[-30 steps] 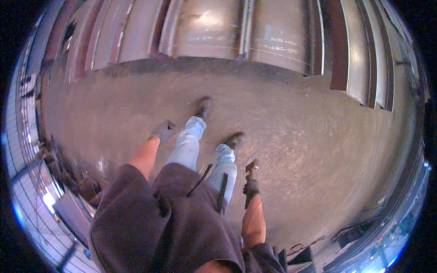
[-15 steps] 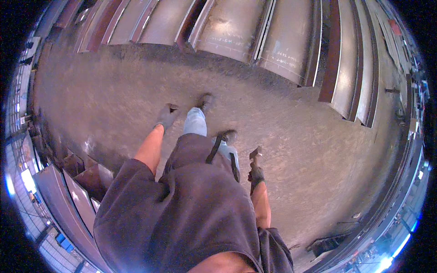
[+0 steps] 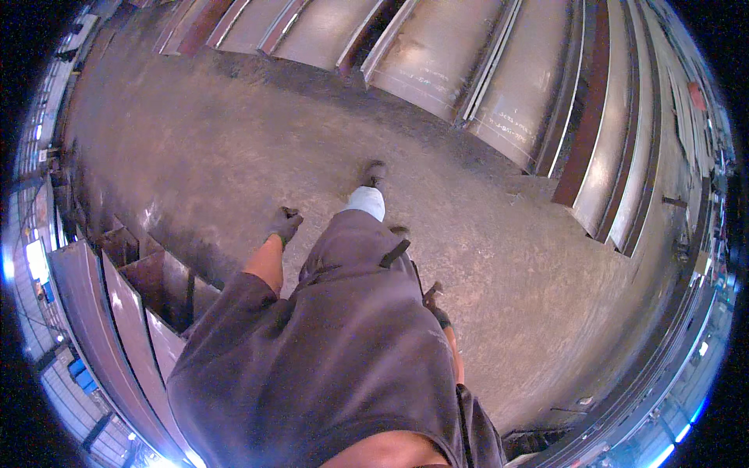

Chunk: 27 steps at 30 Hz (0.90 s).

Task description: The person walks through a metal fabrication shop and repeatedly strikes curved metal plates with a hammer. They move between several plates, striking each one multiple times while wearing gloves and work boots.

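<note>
My left hand (image 3: 286, 226), in a dark grey glove, hangs over the floor to the left of my leg. Its fingers are curled around a small dark thing (image 3: 290, 211) that I cannot make out. On the other side, my right hand (image 3: 441, 316), also gloved, is partly hidden by my dark shirt. It is closed on a hammer (image 3: 434, 292), whose head shows just beyond the fingers; the handle is mostly hidden. One boot (image 3: 376, 171) is stretched forward on the floor, below a light blue trouser leg.
Long steel beams (image 3: 437, 54) lie side by side across the far side, some with chalk marks. More steel beams (image 3: 86, 304) stand at the left. A brown, dusty floor (image 3: 203, 148) stretches between them. Long dark steel (image 3: 655, 351) curves along the right.
My body has moved forward and turned, and the far beams have shifted right in view. My left hand has come closer to my body; the right hand with the hammer has swung back.
</note>
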Each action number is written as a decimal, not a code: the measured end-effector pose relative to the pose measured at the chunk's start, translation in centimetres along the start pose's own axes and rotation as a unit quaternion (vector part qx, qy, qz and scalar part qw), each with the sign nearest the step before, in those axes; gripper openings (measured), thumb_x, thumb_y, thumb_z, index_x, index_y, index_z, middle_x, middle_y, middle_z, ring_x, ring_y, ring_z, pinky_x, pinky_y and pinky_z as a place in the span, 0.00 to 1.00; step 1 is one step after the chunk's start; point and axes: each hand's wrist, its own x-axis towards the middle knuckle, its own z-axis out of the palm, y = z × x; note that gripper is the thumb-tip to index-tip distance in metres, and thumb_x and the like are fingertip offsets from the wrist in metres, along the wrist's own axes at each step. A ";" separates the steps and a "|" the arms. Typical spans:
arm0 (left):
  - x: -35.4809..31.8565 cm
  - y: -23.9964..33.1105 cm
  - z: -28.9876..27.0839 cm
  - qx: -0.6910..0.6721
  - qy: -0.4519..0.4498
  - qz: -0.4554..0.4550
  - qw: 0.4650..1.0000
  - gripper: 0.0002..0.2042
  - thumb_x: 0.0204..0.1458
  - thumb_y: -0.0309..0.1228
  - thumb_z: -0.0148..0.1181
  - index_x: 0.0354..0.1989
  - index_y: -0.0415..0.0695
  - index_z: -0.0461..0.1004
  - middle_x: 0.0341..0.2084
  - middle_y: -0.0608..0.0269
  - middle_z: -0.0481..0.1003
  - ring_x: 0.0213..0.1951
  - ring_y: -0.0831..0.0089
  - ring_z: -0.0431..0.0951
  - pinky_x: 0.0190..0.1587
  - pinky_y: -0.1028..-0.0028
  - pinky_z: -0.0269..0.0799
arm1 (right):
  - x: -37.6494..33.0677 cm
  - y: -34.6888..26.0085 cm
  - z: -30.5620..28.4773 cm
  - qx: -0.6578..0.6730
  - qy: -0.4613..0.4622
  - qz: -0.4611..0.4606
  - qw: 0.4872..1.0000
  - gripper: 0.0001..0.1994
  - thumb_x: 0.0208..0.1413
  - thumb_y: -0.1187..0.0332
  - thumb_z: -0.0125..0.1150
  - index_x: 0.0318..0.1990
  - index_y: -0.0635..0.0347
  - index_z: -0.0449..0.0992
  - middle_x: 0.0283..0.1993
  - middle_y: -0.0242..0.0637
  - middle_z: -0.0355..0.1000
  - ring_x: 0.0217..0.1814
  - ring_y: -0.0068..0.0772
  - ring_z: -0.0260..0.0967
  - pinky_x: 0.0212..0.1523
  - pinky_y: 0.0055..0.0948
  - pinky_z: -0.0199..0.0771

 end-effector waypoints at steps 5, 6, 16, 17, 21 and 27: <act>3.7 -0.7 -0.9 -0.032 -0.018 -0.043 0.998 0.24 0.48 0.44 0.69 0.52 0.44 0.81 0.45 0.51 0.83 0.45 0.58 0.82 0.49 0.61 0.77 | -2.4 -4.6 2.3 0.023 0.002 -0.008 1.000 0.20 0.60 0.48 0.63 0.42 0.57 0.76 0.25 0.37 0.70 0.25 0.38 0.69 0.27 0.39 0.70; 5.4 -0.7 -1.5 -0.063 -0.015 -0.059 0.996 0.24 0.49 0.44 0.69 0.53 0.46 0.82 0.44 0.53 0.83 0.43 0.60 0.83 0.47 0.61 0.78 | -2.6 -6.2 3.2 0.022 -0.004 -0.017 1.000 0.20 0.61 0.48 0.63 0.42 0.57 0.76 0.25 0.37 0.70 0.25 0.38 0.69 0.27 0.39 0.69; 15.3 16.3 -6.7 -0.106 -0.022 0.129 0.986 0.24 0.52 0.46 0.66 0.53 0.45 0.78 0.48 0.51 0.82 0.50 0.57 0.81 0.53 0.61 0.75 | -6.0 -13.7 5.8 0.013 0.029 -0.030 0.999 0.20 0.62 0.47 0.61 0.44 0.57 0.76 0.25 0.36 0.69 0.23 0.37 0.67 0.25 0.38 0.68; 15.3 17.5 -6.9 -0.100 -0.020 0.144 0.984 0.23 0.52 0.46 0.66 0.51 0.45 0.80 0.48 0.51 0.82 0.50 0.55 0.82 0.53 0.61 0.75 | -6.3 -14.0 5.8 0.013 0.036 -0.031 0.999 0.20 0.62 0.47 0.61 0.44 0.57 0.76 0.25 0.36 0.69 0.23 0.37 0.67 0.25 0.38 0.68; 17.3 17.2 -7.5 -0.147 -0.004 0.137 0.980 0.23 0.53 0.47 0.66 0.53 0.46 0.80 0.49 0.50 0.81 0.53 0.55 0.81 0.55 0.62 0.75 | -6.7 -16.1 6.5 -0.003 0.036 -0.041 0.999 0.20 0.62 0.47 0.61 0.44 0.57 0.76 0.24 0.36 0.69 0.23 0.37 0.67 0.25 0.38 0.67; 14.2 10.7 -6.3 -0.171 -0.037 -0.007 0.985 0.27 0.51 0.47 0.67 0.55 0.44 0.78 0.51 0.50 0.81 0.54 0.56 0.80 0.56 0.62 0.74 | -7.2 -17.8 6.4 -0.009 0.040 -0.047 0.998 0.21 0.63 0.47 0.60 0.45 0.56 0.76 0.24 0.36 0.69 0.22 0.36 0.66 0.24 0.38 0.66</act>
